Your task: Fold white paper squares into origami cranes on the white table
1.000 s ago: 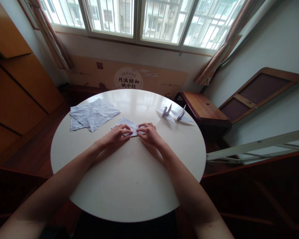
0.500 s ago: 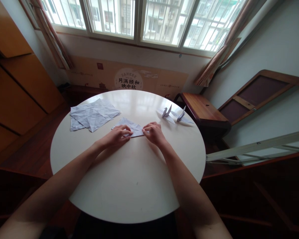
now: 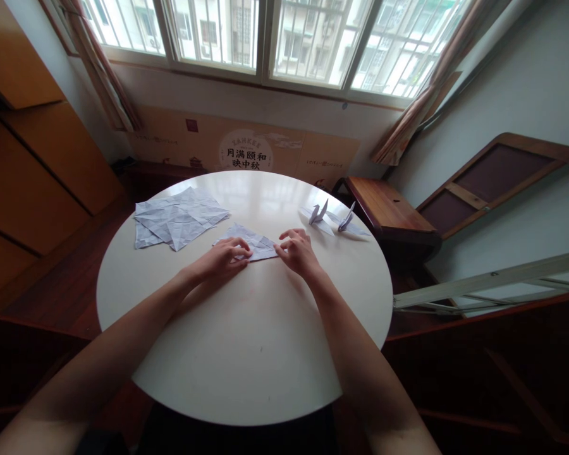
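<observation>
A folded, creased sheet of paper [image 3: 262, 245] lies flat on the round white table [image 3: 237, 354], its long straight edge facing me. My left hand [image 3: 231, 253] rests on its left part, thumb and fingers pinched at the near edge. At the paper's right corner, my right hand [image 3: 296, 251] has its thumb and index finger closed on the tip, while its other fingers curl above. Parts of the paper are hidden under both hands.
Several creased paper sheets [image 3: 183, 215] lie spread at the table's back left. Two folded paper cranes stand at the back right: one crane [image 3: 317, 218] and, to its right, another crane [image 3: 346, 222]. A small wooden cabinet [image 3: 384, 202] stands beyond the table's right edge.
My right hand has shifted slightly right along the paper's near edge to its corner, with its fingers lifted a little more. My left hand stays in place.
</observation>
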A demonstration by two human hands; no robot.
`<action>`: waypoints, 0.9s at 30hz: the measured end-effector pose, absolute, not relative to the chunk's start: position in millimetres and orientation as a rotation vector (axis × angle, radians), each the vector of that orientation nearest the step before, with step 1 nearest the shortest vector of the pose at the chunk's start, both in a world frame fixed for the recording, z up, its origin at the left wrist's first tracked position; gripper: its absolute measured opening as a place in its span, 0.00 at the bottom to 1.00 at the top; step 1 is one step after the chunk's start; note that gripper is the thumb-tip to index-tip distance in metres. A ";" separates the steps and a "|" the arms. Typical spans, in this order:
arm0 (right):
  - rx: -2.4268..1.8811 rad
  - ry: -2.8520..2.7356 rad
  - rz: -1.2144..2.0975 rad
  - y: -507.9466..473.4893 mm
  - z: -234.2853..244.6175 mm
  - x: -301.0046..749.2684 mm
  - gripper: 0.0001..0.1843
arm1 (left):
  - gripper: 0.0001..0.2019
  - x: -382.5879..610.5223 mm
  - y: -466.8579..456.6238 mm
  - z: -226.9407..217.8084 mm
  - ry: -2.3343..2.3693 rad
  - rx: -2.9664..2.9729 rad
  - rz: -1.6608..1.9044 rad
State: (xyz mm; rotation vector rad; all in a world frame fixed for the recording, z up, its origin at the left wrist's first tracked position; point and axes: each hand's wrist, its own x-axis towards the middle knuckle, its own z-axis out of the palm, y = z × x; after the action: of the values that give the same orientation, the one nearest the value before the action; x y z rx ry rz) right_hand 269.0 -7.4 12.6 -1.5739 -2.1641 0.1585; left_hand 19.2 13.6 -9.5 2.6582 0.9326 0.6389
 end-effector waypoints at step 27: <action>-1.273 -2.329 0.273 -4.6 1.5 271.7 0.06 | 0.09 18.1 12.9 -4.1 0.939 2.703 0.724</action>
State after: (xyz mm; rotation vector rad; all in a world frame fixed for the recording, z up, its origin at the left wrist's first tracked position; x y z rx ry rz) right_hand 271.7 -4.6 1.5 -1.2726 -2.3286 0.2729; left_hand 18.1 12.9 -4.1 2.7031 0.9392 0.7242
